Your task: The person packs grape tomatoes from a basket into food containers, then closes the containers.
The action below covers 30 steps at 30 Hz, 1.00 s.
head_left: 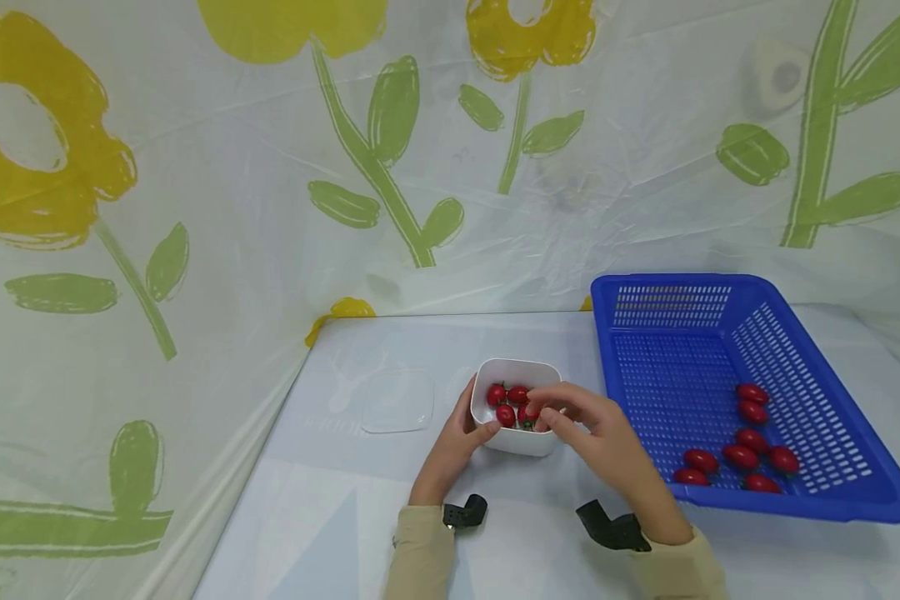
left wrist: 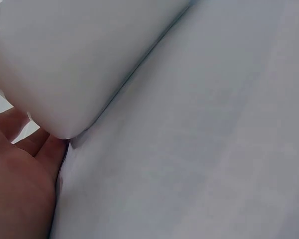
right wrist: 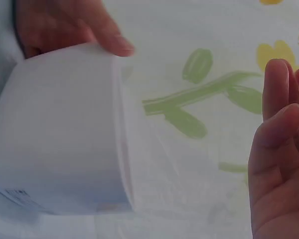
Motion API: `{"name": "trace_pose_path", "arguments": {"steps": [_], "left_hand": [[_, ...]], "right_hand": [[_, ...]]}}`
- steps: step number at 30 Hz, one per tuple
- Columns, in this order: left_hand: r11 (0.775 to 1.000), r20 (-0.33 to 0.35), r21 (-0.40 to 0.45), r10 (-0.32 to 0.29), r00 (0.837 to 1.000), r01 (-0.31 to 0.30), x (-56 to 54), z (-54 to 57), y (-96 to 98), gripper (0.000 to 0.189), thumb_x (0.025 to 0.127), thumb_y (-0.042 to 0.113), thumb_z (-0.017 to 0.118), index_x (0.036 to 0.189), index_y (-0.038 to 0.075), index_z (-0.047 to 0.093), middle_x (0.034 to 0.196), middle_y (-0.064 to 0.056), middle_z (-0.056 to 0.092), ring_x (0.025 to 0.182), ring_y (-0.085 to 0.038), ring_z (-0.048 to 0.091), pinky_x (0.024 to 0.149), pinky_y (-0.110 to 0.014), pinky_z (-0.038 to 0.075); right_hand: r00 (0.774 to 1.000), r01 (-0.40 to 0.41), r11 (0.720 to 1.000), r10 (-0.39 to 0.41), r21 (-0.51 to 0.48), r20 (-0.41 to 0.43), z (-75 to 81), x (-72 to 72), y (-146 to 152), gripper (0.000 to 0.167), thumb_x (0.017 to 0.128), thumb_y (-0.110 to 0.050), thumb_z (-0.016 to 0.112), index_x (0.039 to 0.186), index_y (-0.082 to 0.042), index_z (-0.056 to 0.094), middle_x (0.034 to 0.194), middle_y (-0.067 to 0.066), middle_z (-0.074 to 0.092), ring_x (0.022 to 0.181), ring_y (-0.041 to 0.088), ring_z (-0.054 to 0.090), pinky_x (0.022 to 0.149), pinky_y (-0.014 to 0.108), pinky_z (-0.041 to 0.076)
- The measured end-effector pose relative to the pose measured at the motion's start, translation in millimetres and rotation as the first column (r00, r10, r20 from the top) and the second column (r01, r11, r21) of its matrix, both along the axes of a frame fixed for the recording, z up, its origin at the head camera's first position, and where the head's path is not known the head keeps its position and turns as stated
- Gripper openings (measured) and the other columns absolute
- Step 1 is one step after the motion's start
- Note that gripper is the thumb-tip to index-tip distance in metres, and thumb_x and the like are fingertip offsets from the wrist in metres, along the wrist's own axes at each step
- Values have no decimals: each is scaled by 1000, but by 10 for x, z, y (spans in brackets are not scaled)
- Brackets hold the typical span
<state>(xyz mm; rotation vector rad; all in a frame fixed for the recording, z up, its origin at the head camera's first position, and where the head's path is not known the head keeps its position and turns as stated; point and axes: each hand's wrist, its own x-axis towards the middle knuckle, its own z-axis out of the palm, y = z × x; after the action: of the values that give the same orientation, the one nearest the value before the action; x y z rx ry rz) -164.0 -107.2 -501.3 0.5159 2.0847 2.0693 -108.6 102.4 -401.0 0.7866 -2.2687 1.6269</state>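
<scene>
A white square container (head_left: 521, 444) stands on the table with several small red cherry tomatoes (head_left: 497, 395) inside. My left hand (head_left: 453, 437) grips its left side, the thumb lying at the near rim. In the left wrist view, fingers of that hand (left wrist: 20, 184) reach round the container's lower corner (left wrist: 89, 55). Over the right part of the opening hovers my right hand (head_left: 600, 429), its fingertips close above the tomatoes. From the right wrist, this hand (right wrist: 284, 149) shows loosely bent fingers with nothing between them, apart from the container wall (right wrist: 60, 124).
At the right sits a large blue perforated basket (head_left: 607, 333) with several more red tomatoes (head_left: 752, 439) toward its near side. A clear flat lid (head_left: 397, 402) lies left of the container. Behind the table (head_left: 330, 517) hangs a flower-print curtain (head_left: 255, 183).
</scene>
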Motion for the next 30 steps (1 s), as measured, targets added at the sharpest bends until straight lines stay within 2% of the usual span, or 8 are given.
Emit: {"name": "trace_pose_path", "arguments": {"steps": [3, 7, 14, 21, 30], "left_hand": [[1000, -2, 0, -4, 1000, 4, -3, -3, -2, 75, 85, 22, 60, 144, 21, 14, 146, -4, 19, 131, -25, 21, 102, -43, 25], [1000, -6, -6, 4, 1000, -4, 0, -5, -1, 76, 84, 27, 62, 144, 23, 15, 146, -2, 21, 131, -25, 22, 102, -43, 25], [1000, -6, -18, 5, 1000, -5, 8, -1, -3, 76, 84, 26, 61, 144, 22, 15, 146, -2, 20, 132, -24, 21, 103, -43, 24], [1000, 6, -6, 7, 1000, -7, 8, -2, 6, 77, 83, 30, 62, 144, 22, 16, 145, -3, 21, 131, -25, 21, 103, -44, 24], [999, 23, -46, 23, 999, -22, 32, 50, -16, 77, 83, 32, 62, 144, 24, 16, 146, 2, 21, 132, -20, 21, 103, -41, 25]], "right_hand": [[999, -9, 999, 10, -37, 37, -59, -39, 121, 24, 88, -1, 52, 109, -10, 60, 90, 1, 61, 78, 16, 57, 58, 24, 48], [1000, -16, 999, 18, -50, 25, -69, -56, 256, 28, 88, 0, 51, 114, -8, 58, 98, 4, 61, 80, 18, 57, 55, 24, 48], [999, -33, 999, 32, 28, 41, 0, -46, 401, 29, 89, -4, 51, 117, -9, 56, 101, 0, 61, 82, 12, 58, 55, 26, 48], [995, -65, 994, 58, 84, 80, -2, -53, 531, 30, 90, -6, 50, 120, -12, 53, 104, -2, 60, 87, 12, 58, 60, 27, 50], [990, -74, 988, 55, 137, 132, 71, -62, 627, 29, 91, -10, 51, 119, -17, 54, 104, -2, 60, 90, 12, 58, 66, 27, 51]]}}
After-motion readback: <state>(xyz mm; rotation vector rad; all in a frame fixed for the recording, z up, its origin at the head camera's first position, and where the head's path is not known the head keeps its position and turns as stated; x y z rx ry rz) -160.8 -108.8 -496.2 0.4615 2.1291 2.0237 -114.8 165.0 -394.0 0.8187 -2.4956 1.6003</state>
